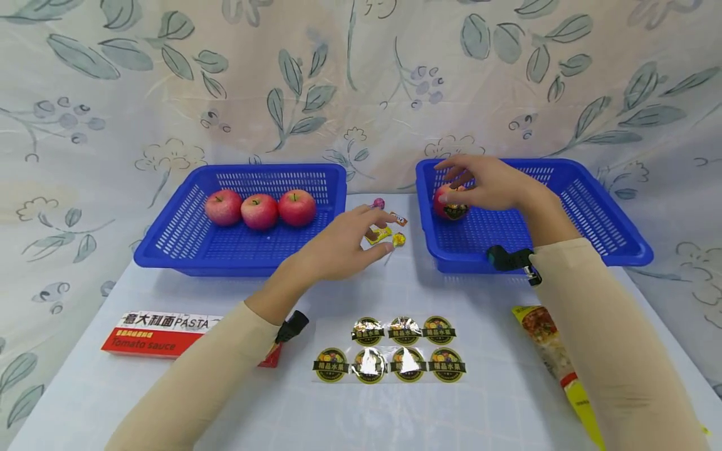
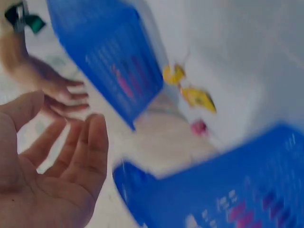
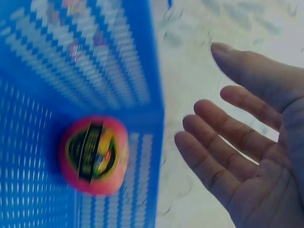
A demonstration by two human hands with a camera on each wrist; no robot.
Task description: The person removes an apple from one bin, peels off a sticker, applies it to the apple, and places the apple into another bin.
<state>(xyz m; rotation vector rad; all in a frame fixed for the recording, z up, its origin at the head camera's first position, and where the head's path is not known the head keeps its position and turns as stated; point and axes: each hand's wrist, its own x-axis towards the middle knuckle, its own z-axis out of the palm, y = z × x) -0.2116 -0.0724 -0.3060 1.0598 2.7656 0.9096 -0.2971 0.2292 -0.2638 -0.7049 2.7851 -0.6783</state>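
The left basket [image 1: 203,265] and right basket [image 1: 491,230] were blue, apples [image 1: 259,212] red, near stickers [image 1: 439,331] black-and-gold, the far cloth [image 1: 361,106] leaf-patterned

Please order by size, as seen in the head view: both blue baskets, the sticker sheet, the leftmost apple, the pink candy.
Left basket and right basket, too alike to rank
Sticker sheet
Leftmost apple
Pink candy

Left hand [image 1: 350,241] and right hand [image 1: 487,181] reach out, fingers [image 3: 207,167] relaxed and spread.
The left arm [image 1: 209,373] slants in from near left; the right arm [image 1: 615,338] extends from near right, its hand farther off.
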